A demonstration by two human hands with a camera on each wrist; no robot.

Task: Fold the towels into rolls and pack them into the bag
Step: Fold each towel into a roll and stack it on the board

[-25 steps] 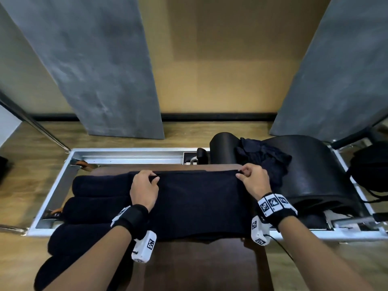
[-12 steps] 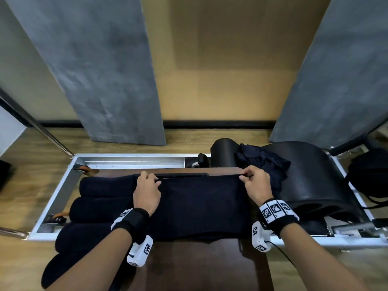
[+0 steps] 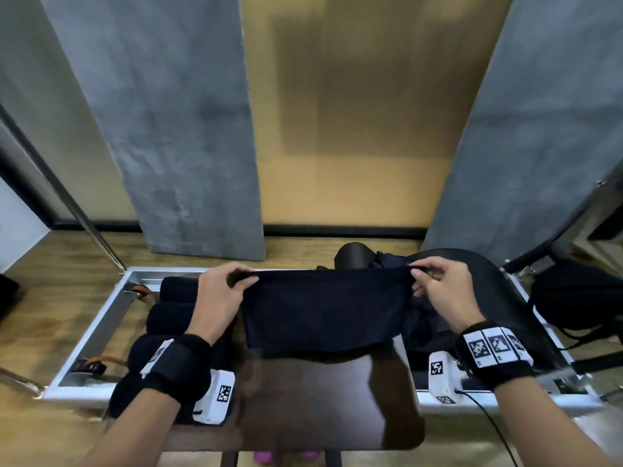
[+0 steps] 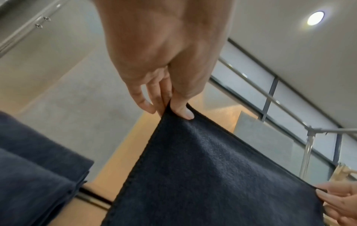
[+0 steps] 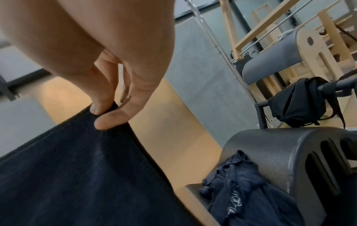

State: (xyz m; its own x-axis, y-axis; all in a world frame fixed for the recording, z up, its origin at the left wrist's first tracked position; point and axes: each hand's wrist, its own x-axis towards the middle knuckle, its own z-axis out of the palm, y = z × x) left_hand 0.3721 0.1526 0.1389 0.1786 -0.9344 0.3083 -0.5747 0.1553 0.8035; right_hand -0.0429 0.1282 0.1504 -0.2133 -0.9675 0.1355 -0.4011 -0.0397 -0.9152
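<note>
A dark navy towel [image 3: 323, 308] hangs stretched between both hands above a glossy brown table [image 3: 323, 399]. My left hand [image 3: 232, 281] pinches its top left corner [image 4: 173, 113] between thumb and fingers. My right hand [image 3: 421, 274] pinches the top right corner [image 5: 104, 111] the same way. Several rolled dark towels [image 3: 168, 318] lie stacked at the left, partly behind my left forearm. A black bag [image 3: 573, 294] hangs at the far right on a dark bar [image 5: 340, 84].
A crumpled dark cloth [image 5: 237, 183] lies against a black curved barrel [image 3: 472, 264] to the right. A silver metal frame [image 3: 101, 318] surrounds the table on a wooden floor. Grey panels [image 3: 175, 129] stand behind. A slanted metal pole [image 3: 77, 214] rises at left.
Both hands have lifted the towel's far edge off the table and raised it, so the towel now hangs instead of lying flat. The head view has tilted upward.
</note>
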